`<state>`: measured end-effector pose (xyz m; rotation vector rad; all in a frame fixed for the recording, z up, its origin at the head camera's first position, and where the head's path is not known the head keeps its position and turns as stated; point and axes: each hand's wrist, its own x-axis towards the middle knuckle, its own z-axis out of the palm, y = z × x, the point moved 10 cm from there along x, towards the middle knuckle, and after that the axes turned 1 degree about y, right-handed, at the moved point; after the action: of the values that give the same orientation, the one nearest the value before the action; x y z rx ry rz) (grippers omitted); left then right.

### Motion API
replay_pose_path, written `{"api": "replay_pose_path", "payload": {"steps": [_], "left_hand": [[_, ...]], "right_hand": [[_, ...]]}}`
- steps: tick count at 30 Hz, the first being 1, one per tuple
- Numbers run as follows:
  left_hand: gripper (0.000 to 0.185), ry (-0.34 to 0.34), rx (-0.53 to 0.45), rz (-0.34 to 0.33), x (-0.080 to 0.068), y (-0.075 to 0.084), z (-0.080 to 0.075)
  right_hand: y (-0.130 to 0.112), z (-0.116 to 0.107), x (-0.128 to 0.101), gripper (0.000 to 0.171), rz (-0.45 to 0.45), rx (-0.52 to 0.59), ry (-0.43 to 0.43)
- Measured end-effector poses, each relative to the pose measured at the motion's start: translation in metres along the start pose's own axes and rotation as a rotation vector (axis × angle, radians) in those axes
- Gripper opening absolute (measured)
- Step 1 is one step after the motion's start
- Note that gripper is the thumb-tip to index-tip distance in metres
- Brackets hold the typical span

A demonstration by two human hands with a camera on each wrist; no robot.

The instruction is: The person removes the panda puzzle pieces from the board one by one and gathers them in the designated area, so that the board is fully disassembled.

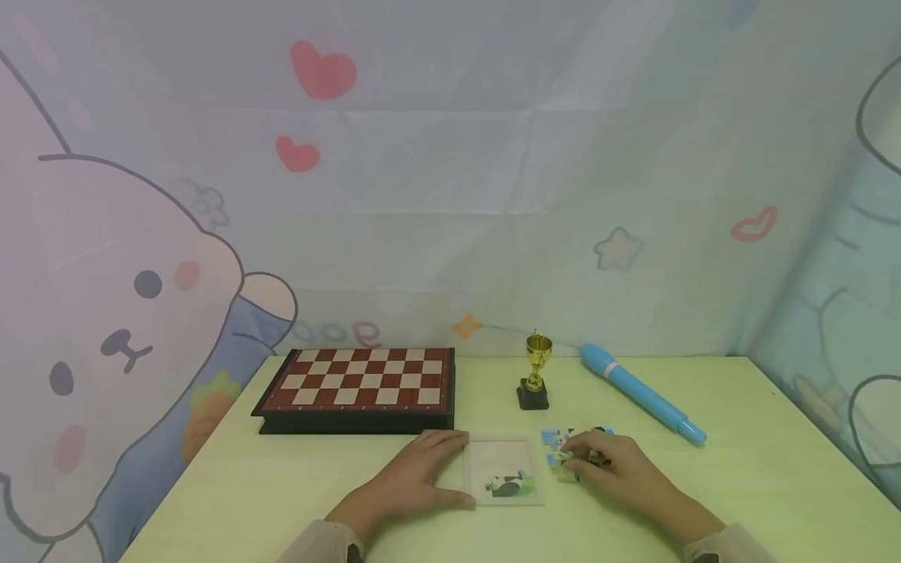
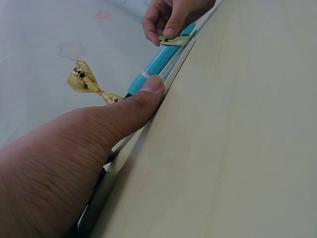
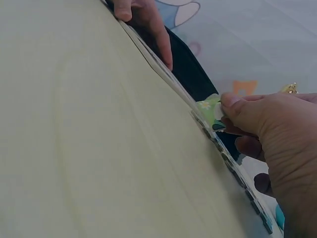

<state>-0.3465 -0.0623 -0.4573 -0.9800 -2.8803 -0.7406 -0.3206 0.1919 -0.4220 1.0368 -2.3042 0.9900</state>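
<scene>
My left hand (image 1: pixel 411 478) lies along the left side of a clear square puzzle frame (image 1: pixel 501 457), thumb at its near corner and fingers at its far corner. Joined jigsaw pieces with a panda picture (image 1: pixel 510 486) fill the frame's lower right part. To the right of the frame, my right hand (image 1: pixel 622 471) is over a group of loose jigsaw pieces (image 1: pixel 552 438) and partly hides them. Between thumb and fingers it pinches a green jigsaw piece (image 3: pixel 210 110), raised above the others in the right wrist view.
Behind my left hand lies a red and white chessboard box (image 1: pixel 359 391). A small gold trophy (image 1: pixel 537 363) on a black base stands beyond the pieces. At the back right is a blue pen-shaped tube (image 1: pixel 644 395). A printed cloth (image 1: pixel 450 195) hangs behind the table.
</scene>
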Motion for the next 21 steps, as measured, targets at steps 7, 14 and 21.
{"api": "replay_pose_path", "payload": {"steps": [7, 14, 21], "left_hand": [[0.093, -0.001, 0.003, -0.003, 0.0, -0.001, 0.001], [0.093, -0.001, 0.013, 0.001, 0.0, 0.0, 0.001], [0.094, 0.001, 0.026, 0.009, 0.001, 0.0, 0.001]], "right_hand": [[-0.012, 0.006, -0.002, 0.027, -0.082, 0.077, -0.091], [-0.018, 0.013, -0.001, 0.025, -0.133, 0.002, -0.122], [-0.017, 0.017, -0.001, 0.02, -0.12, -0.036, -0.152]]}}
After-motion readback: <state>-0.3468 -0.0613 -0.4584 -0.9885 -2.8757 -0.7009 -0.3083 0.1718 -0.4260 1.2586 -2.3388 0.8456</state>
